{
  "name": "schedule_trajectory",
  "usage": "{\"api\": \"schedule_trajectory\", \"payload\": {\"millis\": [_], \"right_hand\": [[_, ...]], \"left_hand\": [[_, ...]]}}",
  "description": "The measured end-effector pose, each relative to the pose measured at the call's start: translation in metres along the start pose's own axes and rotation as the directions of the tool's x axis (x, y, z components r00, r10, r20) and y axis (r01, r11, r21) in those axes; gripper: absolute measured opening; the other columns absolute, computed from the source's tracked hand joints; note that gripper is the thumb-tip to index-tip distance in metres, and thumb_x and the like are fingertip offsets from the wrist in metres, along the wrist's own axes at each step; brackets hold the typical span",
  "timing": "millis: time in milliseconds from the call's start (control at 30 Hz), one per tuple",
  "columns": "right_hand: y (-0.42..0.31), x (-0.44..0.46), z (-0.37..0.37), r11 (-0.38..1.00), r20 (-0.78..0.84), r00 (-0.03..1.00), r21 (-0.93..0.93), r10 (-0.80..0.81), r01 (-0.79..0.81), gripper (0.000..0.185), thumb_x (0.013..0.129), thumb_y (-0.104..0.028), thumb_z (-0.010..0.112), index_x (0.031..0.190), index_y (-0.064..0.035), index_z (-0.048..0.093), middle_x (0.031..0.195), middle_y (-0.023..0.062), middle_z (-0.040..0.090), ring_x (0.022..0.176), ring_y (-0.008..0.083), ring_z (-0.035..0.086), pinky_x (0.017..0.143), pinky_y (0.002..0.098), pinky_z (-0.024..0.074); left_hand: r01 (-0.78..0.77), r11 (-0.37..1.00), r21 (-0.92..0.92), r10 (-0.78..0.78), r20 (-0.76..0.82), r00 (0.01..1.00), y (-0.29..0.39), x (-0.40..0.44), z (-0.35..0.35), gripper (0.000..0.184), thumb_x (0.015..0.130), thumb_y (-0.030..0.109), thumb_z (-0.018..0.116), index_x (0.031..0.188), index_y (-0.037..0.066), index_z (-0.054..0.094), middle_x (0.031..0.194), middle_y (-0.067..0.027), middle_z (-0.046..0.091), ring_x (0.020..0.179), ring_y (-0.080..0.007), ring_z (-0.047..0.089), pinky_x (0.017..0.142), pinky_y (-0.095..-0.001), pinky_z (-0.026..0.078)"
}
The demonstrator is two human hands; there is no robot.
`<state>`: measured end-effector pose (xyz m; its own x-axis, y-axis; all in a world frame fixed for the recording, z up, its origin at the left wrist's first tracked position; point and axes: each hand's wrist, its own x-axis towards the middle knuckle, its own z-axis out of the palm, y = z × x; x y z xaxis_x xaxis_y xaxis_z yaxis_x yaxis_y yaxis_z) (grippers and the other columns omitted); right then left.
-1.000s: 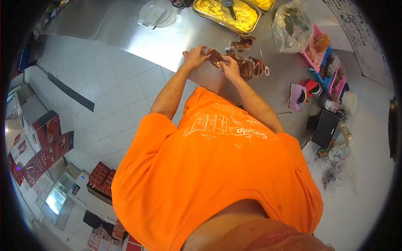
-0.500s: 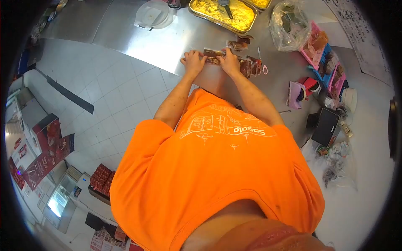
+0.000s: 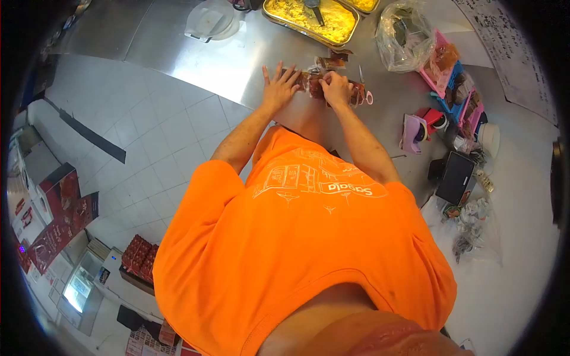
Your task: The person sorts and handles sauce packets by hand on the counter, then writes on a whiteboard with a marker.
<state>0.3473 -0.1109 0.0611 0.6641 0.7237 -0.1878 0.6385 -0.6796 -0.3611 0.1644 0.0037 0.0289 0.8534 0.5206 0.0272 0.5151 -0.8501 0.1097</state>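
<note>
A flat, clear-wrapped packet with dark brown contents lies on the steel counter between my hands. My left hand rests beside its left end, fingers spread, the fingertips touching or nearly touching it. My right hand is closed in a pinch at the packet's right part; the fingers hide what exactly is between them. More brown packets lie just right of this hand, partly overlapping. Behind it sit further brown packets. Scissors with a pale pink handle lie to the right, blades pointing away.
A metal tray of yellow crumbly food with a dark-handled utensil stands at the back. Left of it is a clear round container. Rightward are a plastic bag, pink and blue baskets, tape dispensers and a black-screened device.
My left hand's fingers have spread out flat from a curled grip at the packet's left end. My right hand has shifted slightly right and toward me, its fingers now bunched together over the packet.
</note>
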Motion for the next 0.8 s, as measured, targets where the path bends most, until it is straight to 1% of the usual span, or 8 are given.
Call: {"api": "schedule_trajectory", "payload": {"millis": [67,233,333,467,567,667,767,800], "right_hand": [[0.001,0.000,0.000,0.996,0.059,0.997,0.073,0.041,-0.046,0.039,0.082,-0.043,0.076,0.110,-0.0154,0.068,0.100,0.0041,0.072,0.107,0.0278,0.060,0.093,0.0463,0.0376],[-0.017,0.003,-0.015,0.982,0.128,0.979,0.087,0.156,-0.168,0.030,0.085,-0.037,0.074,0.110,-0.0200,0.073,0.105,0.0077,0.073,0.111,0.0297,0.062,0.097,0.0476,0.0391],[-0.009,0.005,-0.017,0.995,-0.112,0.992,0.078,-0.052,0.061,0.027,0.087,-0.037,0.072,0.108,-0.0212,0.074,0.106,0.0112,0.073,0.110,0.0314,0.064,0.095,0.0475,0.0436],[-0.001,0.005,-0.047,0.883,-0.029,0.986,0.441,-0.166,0.161,0.021,0.092,-0.026,0.070,0.105,-0.0095,0.072,0.100,0.0102,0.074,0.098,0.0226,0.067,0.086,0.0367,0.0498],[-0.012,-0.012,-0.085,0.549,0.060,0.986,0.835,-0.157,0.036,0.012,0.097,-0.012,0.065,0.100,-0.0005,0.066,0.091,0.0036,0.071,0.084,0.0094,0.063,0.077,0.0253,0.0494],[-0.007,-0.015,-0.111,0.461,0.166,0.949,0.887,-0.269,-0.025,0.011,0.098,-0.013,0.064,0.103,-0.0033,0.063,0.089,0.0008,0.068,0.082,0.0084,0.063,0.075,0.0249,0.0495],[-0.014,-0.028,-0.135,0.396,0.313,0.908,0.899,-0.280,-0.188,0.008,0.102,-0.014,0.059,0.105,-0.0066,0.060,0.088,-0.0006,0.067,0.079,0.0053,0.062,0.068,0.0223,0.0495],[-0.010,-0.029,-0.136,0.414,0.313,0.911,0.891,-0.268,-0.185,0.008,0.102,-0.015,0.059,0.105,-0.0073,0.060,0.087,-0.0009,0.065,0.078,0.0049,0.060,0.067,0.0218,0.0480]], "left_hand": [[0.032,0.999,0.021,-0.032,0.007,0.999,0.005,-0.003,-0.002,0.063,0.097,0.061,0.044,0.154,0.035,0.036,0.162,0.0082,0.030,0.154,-0.0268,0.012,0.111,-0.0769,-0.005],[0.022,0.996,-0.081,-0.022,-0.002,1.000,0.006,-0.006,-0.011,0.066,0.098,0.061,0.043,0.155,0.029,0.035,0.162,0.0032,0.030,0.152,-0.0303,0.017,0.110,-0.0784,0.001],[0.083,0.988,-0.132,-0.081,0.014,0.997,0.008,-0.007,-0.021,0.065,0.097,0.060,0.046,0.153,0.028,0.038,0.161,0.0018,0.031,0.152,-0.0309,0.018,0.108,-0.0796,0.004],[0.327,0.835,-0.443,-0.241,0.241,0.940,0.016,0.000,-0.056,0.064,0.097,0.055,0.052,0.151,0.022,0.042,0.161,-0.0071,0.033,0.152,-0.0318,0.019,0.114,-0.0710,0.009],[0.284,0.182,-0.941,-0.202,0.247,0.948,0.023,0.009,-0.039,0.064,0.098,0.055,0.052,0.148,0.016,0.046,0.152,-0.0096,0.046,0.142,-0.0280,0.038,0.113,-0.0558,0.027],[0.376,-0.501,-0.780,0.062,0.401,0.914,0.038,0.025,-0.021,0.062,0.099,0.057,0.049,0.143,0.014,0.049,0.141,-0.0064,0.057,0.129,-0.0224,0.051,0.107,-0.0421,0.037],[0.427,-0.686,-0.589,0.264,0.345,0.901,0.062,0.029,-0.055,0.066,0.101,0.063,0.039,0.147,0.016,0.046,0.141,-0.0056,0.056,0.122,-0.0200,0.054,0.098,-0.0386,0.042],[0.430,-0.651,-0.625,0.260,0.348,0.901,0.066,0.029,-0.058,0.068,0.100,0.064,0.039,0.147,0.016,0.046,0.142,-0.0060,0.056,0.124,-0.0204,0.054,0.099,-0.0386,0.041]]}}
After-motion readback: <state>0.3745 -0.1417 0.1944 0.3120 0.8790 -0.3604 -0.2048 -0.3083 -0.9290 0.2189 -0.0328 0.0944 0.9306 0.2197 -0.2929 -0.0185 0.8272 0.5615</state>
